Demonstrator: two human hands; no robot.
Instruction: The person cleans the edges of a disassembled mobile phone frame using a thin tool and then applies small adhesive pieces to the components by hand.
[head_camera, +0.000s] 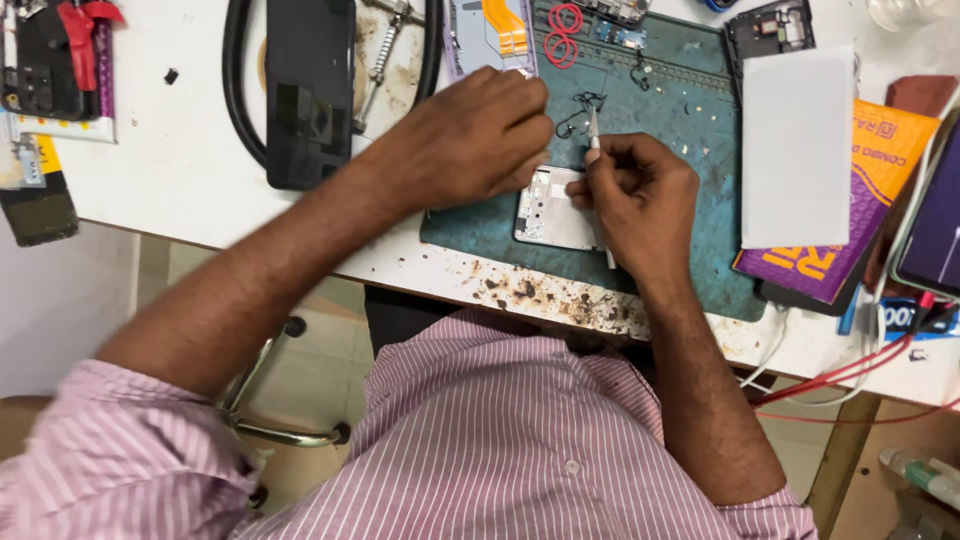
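Head view: the left hand (470, 135) lies curled, knuckles up, over the top of a pale phone frame (553, 212) near the mat's (700, 130) front edge, pinning it; what its fingertips touch is hidden. The right hand (640, 195) pinches a thin white tool (594, 135), tip pointing away over the frame's far end. A slip of that tip could, I judge, gouge the frame or flick the loose black wires (583, 105) just beyond it across the mat.

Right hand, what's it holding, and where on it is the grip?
The right hand pinches a thin white tool near its tip, the shaft running down through the fist.
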